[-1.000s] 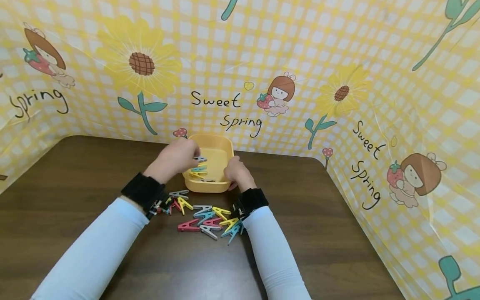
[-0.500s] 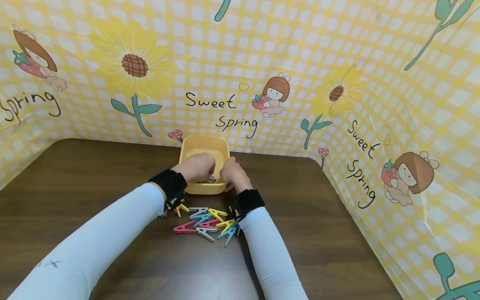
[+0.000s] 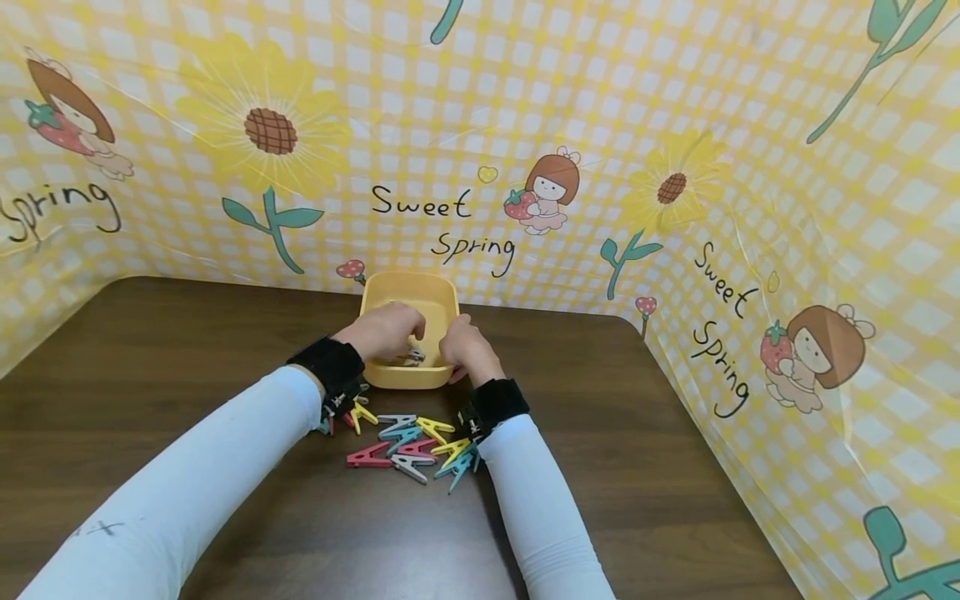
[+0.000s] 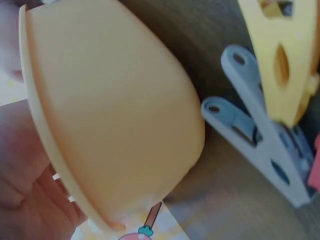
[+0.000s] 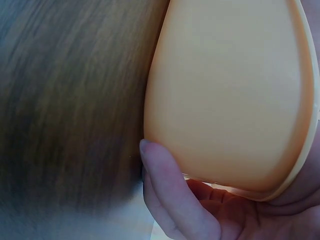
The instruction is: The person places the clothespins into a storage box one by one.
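The left hand [image 3: 384, 331] reaches over the near left rim of the yellow tub [image 3: 411, 293], fingers curled down among the clothes pegs [image 3: 408, 357] inside; whether it pinches one I cannot tell, since the knuckles hide the fingertips. The right hand [image 3: 463, 348] grips the tub's near right corner, thumb against the outer wall, as the right wrist view shows. The tub stands on the dark wooden counter [image 3: 675, 467], close to the yellow checked backdrop [image 3: 600, 100]. Just before the tub, between the two wrists, lies a loose heap of coloured pegs [image 3: 408, 442], pink, grey, yellow and teal, some touching the black wristbands [image 3: 491, 404].
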